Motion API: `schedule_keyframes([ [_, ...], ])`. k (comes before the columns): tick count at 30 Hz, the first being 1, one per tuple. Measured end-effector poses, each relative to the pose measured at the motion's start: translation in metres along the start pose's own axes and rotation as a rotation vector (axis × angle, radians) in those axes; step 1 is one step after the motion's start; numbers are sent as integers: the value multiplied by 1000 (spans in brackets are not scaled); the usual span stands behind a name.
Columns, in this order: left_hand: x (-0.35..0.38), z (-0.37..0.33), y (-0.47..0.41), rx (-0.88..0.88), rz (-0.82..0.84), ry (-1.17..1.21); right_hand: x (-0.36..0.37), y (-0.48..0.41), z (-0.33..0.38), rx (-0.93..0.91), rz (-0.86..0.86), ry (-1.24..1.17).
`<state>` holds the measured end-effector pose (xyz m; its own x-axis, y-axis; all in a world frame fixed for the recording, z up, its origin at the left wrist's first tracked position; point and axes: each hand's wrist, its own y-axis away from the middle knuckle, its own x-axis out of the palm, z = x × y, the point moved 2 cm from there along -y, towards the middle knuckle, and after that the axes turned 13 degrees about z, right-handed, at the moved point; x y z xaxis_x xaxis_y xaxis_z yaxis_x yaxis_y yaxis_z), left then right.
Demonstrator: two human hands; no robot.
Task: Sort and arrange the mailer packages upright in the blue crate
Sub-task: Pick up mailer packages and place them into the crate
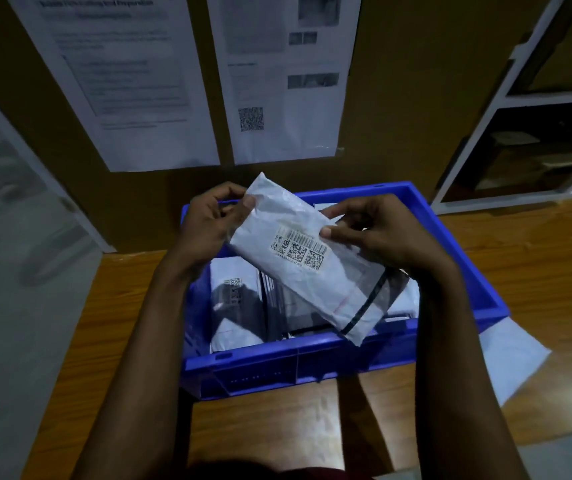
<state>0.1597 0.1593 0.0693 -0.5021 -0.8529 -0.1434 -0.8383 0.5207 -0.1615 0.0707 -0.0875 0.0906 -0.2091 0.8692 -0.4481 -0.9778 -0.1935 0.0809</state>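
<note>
Held mailer: white mailer package [298,251] with barcode label [298,245], tilted above the blue crate [312,362].
Left hand [208,223]: pinches its far end.
Right hand [378,233]: pinches its right edge.
In crate: more mailers [234,299].

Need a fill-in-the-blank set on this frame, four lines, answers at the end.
1. The plastic crate is ____ in colour.
2. It stands on a ____ table.
3. The mailer, which the left hand and the right hand hold over the crate, is ____ in colour.
4. The right-hand wall sheet carries a ____ code.
Missing words: blue; wooden; white; QR.
</note>
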Motion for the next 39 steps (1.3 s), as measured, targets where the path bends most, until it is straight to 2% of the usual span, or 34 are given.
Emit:
schedule_keyframes([
  [3,-1,3,2,-55,-105,159,1,-5,3,-55,-123,-109],
  [6,12,12,11,-131,-11,415,4,-6,-1,-72,-212,-331],
  [8,23,17,16,-168,73,404,7,-7,-5,-68,-264,-433],
  [11,29,21,17,-186,26,350,13,-7,-10,-43,-300,-494],
  [17,16,19,13,-183,-130,306,16,-7,-18,59,-163,-377],
  [23,-9,30,16,-225,-394,206,41,-33,-17,128,-101,-372],
  [26,-20,42,24,-279,-409,129,59,-54,-21,162,-26,-365],
  [29,-24,48,31,-332,-390,91,72,-76,-24,153,28,-247],
  [34,-32,51,39,-359,-416,61,84,-98,-19,155,157,-354],
  [39,-46,50,45,-387,-513,47,98,-111,-34,228,199,-306],
])
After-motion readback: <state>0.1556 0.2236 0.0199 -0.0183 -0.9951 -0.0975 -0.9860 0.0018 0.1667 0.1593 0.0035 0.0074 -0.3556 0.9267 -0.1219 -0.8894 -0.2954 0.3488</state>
